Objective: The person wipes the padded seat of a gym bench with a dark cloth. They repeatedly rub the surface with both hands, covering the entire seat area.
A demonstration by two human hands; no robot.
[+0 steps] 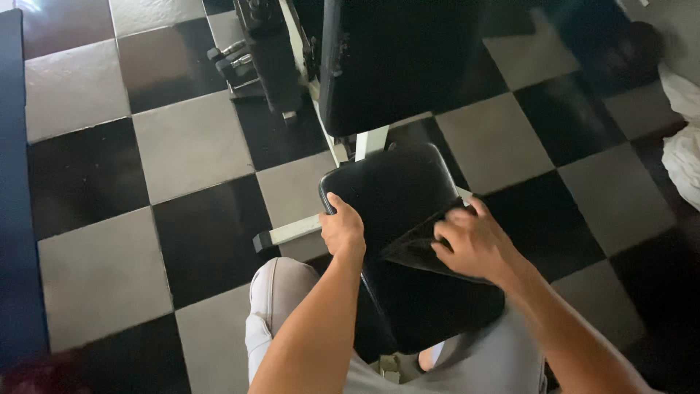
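A black padded bench seat point(394, 190) sits below me, with a tall black back pad point(397, 62) standing behind it on a white metal frame point(292, 232). My left hand point(341, 230) grips the seat's left edge, thumb on top. My right hand point(472, 244) presses a dark cloth point(415, 248) flat onto the seat's right side, fingers spread over it. My knee in light trousers point(273, 292) is at the seat's near left corner.
The floor is black and grey checkered tiles point(182, 146). A pair of dumbbells point(232, 62) lies on a rack base at the back. White fabric point(682, 146) is piled at the right edge. A blue mat point(14, 182) runs along the left.
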